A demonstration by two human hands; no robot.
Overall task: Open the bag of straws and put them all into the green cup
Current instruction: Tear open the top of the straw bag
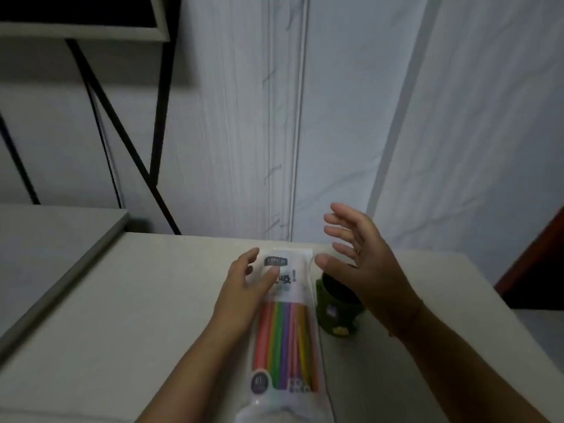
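A: Where do we locate the bag of straws [285, 325]?

B: We find it flat on the pale tabletop [122, 315], lengthwise away from us, its white printed header at the far end. Through the clear lower section we see the straws [283, 340] side by side: red, orange, green, purple, pink and yellow. A round dark label sits near the bag's near left corner. The far header edge looks unbroken; the near end is blurred at the frame edge, so we cannot tell its condition.

A: And the green cup [337, 312]?

B: It stands upright on the tabletop, just beside the bag's right edge, near the header end. Its dark mouth faces up. Our right hand covers part of its rim.

A: What is the state of our left hand [244, 288]?

B: It comes in from the bag's left side. The thumb lies on the header, and the fingers curve over the left edge near the small dark logo patch. The grip is loose; whether it pinches the plastic or merely rests on it we cannot tell.

A: Our right hand [363, 264]?

B: It hovers above the cup with the palm turned left. The grip is wide, fingers spread, holding nothing. The thumb tip is close to the header's right corner; contact we cannot confirm.

A: Surroundings?

B: A white draped sheet [351, 117] hangs behind the tabletop, and a black metal-framed rack [158, 117] stands at far left.
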